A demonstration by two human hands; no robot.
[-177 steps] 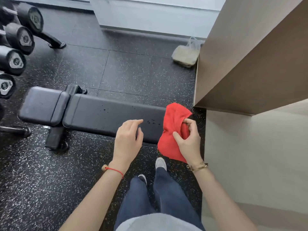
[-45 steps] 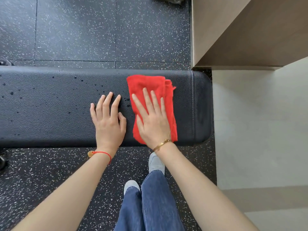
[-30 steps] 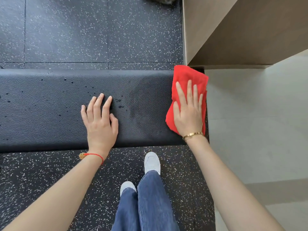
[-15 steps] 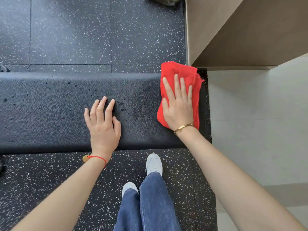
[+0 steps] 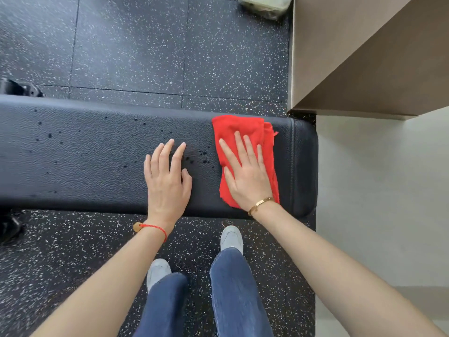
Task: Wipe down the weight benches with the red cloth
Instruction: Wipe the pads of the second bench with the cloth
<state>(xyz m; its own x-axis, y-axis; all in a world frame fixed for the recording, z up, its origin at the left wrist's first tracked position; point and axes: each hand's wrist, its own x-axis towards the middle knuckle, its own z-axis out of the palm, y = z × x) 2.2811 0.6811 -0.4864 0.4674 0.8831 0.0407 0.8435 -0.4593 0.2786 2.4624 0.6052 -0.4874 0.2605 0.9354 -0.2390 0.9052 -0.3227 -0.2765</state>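
Red cloth (image 5: 245, 139) back leftward on bench (image 5: 85, 154)

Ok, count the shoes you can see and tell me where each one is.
2. One grey shoe on the speckled floor below the left hand; the other grey shoe further forward, near the bench edge below the right hand. Jeans hide their heels.

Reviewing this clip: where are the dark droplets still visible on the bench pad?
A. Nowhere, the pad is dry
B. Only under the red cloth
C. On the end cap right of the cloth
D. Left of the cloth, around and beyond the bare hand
D: dark droplets speckle the bench pad between the red cloth and the left hand and on further left, while the right hand presses flat on the cloth.
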